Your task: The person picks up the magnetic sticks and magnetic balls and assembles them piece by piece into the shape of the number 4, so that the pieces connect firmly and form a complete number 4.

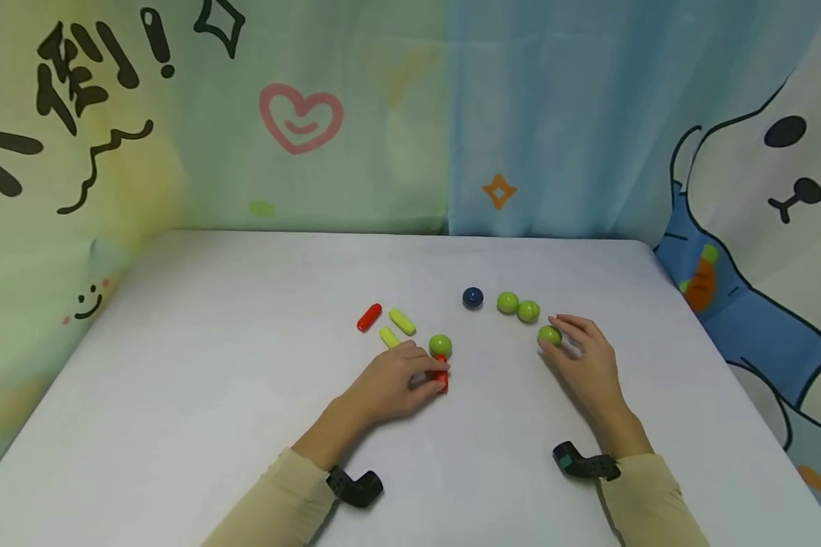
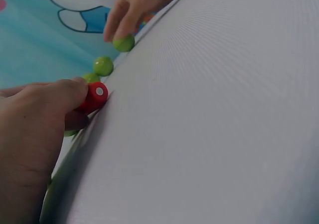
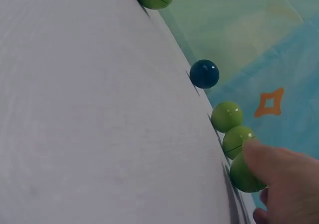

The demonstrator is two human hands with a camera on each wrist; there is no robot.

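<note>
With thumb and fingers my left hand (image 1: 400, 384) pinches a short red cylinder (image 1: 442, 382); its round end with a white spot faces the left wrist view (image 2: 93, 97). Just beyond that cylinder sits a green ball (image 1: 441, 346). My right hand (image 1: 594, 372) holds another green ball (image 1: 549, 336) between thumb and fingers, low at the table. Two more green balls, one (image 1: 508, 302) beside the other (image 1: 529, 311), lie further back. Left of them is a dark blue ball (image 1: 473, 298). Past the left hand lie a second red cylinder (image 1: 369, 317) and two yellow-green cylinders (image 1: 402, 321), one partly hidden by the hand.
All the pieces lie on a white table (image 1: 212, 380). A printed curtain (image 1: 383, 114) hangs behind its far edge and along both sides. Each wrist wears a black camera mount, one on the left (image 1: 356, 488) and one on the right (image 1: 584, 462).
</note>
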